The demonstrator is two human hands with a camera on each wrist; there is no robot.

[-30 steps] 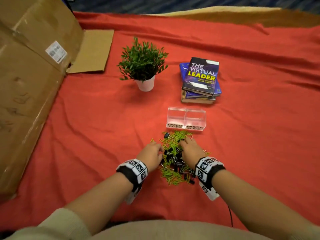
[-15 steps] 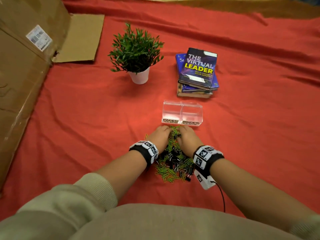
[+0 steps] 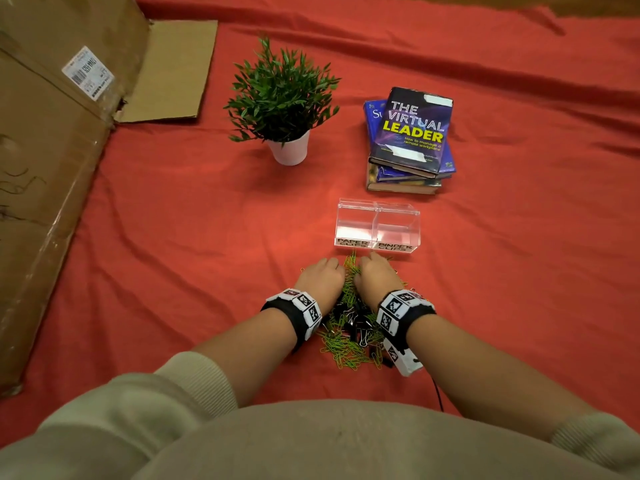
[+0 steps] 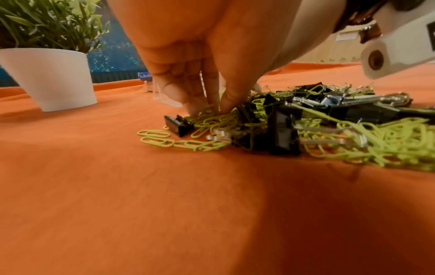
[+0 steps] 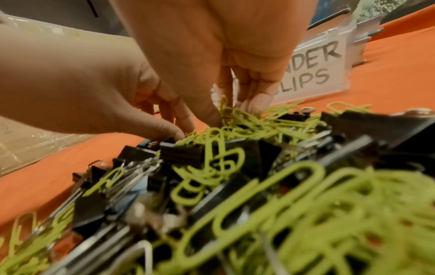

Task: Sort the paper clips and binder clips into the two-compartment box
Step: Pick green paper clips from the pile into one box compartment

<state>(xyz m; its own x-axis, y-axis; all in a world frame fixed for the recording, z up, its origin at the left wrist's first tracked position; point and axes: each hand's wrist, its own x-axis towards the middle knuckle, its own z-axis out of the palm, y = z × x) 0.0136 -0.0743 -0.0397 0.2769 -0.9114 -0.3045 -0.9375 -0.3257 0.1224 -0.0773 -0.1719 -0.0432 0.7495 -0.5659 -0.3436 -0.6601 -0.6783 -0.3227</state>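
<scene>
- Both hands had crept up the clip pile (image 3: 349, 327) toward the box (image 3: 377, 225).
- Left hand (image 3: 320, 277) and right hand (image 3: 377, 275) fingers, curled, pinched green paper clips (image 5: 237, 121) nearest the box.
- Lifting only green ones, shaking binder clips (image 4: 284, 130) loose, seemed wise.

Clear two-compartment box (image 3: 377, 223), near face: left label (image 3: 352, 242) reads "PAPER CLIPS", right label (image 3: 394, 247) reads "BINDER CLIPS". Top book (image 3: 414, 131) of the far stack: "THE VIRTUAL LEADER", subtitle "How to manage a remote workplace". Blue book (image 3: 373, 114) beneath shows only "S". Barcode sticker (image 3: 87, 73) on cardboard box (image 3: 52, 140), far left: print too small to read.
</scene>
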